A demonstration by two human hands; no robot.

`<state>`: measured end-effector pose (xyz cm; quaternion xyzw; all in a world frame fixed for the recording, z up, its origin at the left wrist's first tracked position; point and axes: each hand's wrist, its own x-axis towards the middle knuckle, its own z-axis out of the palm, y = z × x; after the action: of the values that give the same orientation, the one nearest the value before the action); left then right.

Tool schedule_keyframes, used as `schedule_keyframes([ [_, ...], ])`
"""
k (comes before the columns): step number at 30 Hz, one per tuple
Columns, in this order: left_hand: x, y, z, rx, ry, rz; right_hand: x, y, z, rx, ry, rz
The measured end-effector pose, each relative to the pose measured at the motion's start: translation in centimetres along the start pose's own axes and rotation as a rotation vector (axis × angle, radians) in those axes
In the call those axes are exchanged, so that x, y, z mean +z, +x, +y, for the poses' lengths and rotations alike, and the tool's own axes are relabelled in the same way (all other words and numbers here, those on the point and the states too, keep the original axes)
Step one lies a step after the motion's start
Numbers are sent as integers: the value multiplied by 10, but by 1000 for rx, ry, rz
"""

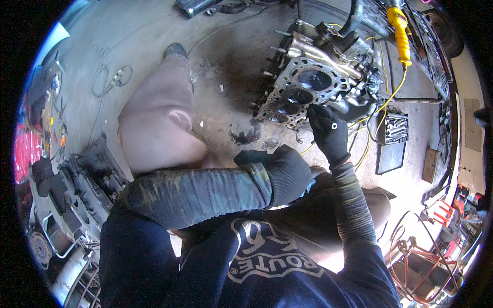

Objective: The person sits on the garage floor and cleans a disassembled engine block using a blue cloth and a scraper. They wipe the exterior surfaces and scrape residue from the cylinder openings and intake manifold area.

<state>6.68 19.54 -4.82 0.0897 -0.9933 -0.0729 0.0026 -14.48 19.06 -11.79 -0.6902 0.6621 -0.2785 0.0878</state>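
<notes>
An engine block [299,96] with round cylinder bores and a bare metal top face lies on the floor ahead, slightly right. My right hand [329,132], in a dark glove, is at the near right edge of that face. Its fingers are drawn together at the metal, and their tips are partly hidden. A small white ring shows against the back of this glove. My left hand [289,175], also gloved, is closed in front of my body, apart from the block. Some blue material [310,186] shows beside it; whether the fingers grip it is hidden.
A yellow-handled corded device [399,33] hangs at the upper right, its yellow cord [394,95] trailing past the block. An open case of metal tools [396,127] is to the right. Dark car parts [95,177] crowd the left, and an oily stain [245,134] marks the floor.
</notes>
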Motion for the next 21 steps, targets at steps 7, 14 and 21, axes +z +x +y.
schedule_keyframes([
  [7,-3,-1,0,-34,-29,-17,7,-2,2,-20,-9,-81],
  [14,-1,-3,0,-7,-2,39,10,-4,4,-20,20,-102],
  [21,-2,-1,6,-46,67,4,15,-5,9,1,-52,-228],
])
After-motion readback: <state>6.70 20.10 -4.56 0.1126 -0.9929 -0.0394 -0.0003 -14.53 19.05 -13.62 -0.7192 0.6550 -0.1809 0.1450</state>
